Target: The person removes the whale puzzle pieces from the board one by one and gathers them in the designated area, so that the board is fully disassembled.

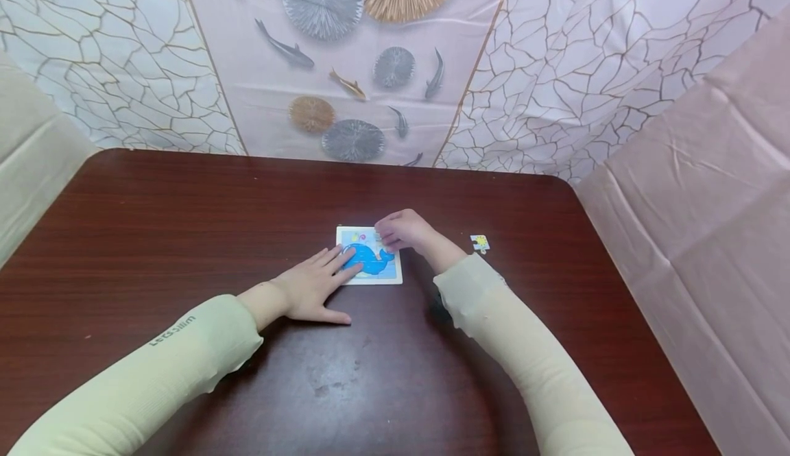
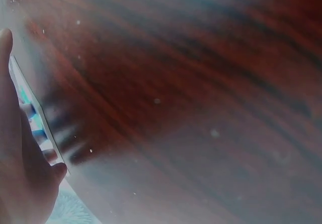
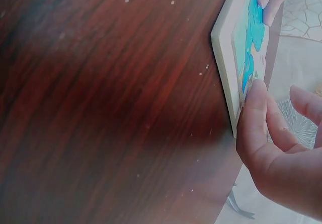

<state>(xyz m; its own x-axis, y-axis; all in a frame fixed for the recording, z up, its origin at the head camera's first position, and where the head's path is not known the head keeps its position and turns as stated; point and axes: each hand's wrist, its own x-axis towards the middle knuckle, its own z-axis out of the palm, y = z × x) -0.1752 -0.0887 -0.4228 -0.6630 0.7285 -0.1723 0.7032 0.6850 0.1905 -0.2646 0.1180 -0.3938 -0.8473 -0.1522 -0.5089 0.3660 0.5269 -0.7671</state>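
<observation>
A person seated at a dark wooden counter (image 1: 185,223) works on a small whale puzzle (image 1: 370,260) lying flat near the counter's middle. The left hand (image 1: 311,288) rests with straight, relaxed fingers across the puzzle's near-left part, pinning the tray in place. The right hand (image 1: 401,231), fingers curled, presses on the puzzle's far-right corner; its fingertips (image 3: 256,95) touch the tray's edge in the right wrist view. Whether they pinch a piece there cannot be told. A loose puzzle piece (image 1: 480,243) lies on the counter, just right of the puzzle and apart from both hands.

Done well, the step likely calls for steady downward pressure from the left hand so the tray does not slide, and light, even pressure from the right so a piece seats flush rather than tilted.

The right hand hides the corner beneath it. The left wrist view is blurred, showing only the tray's edge (image 2: 37,110). The loose piece's picture is too small to read.
</observation>
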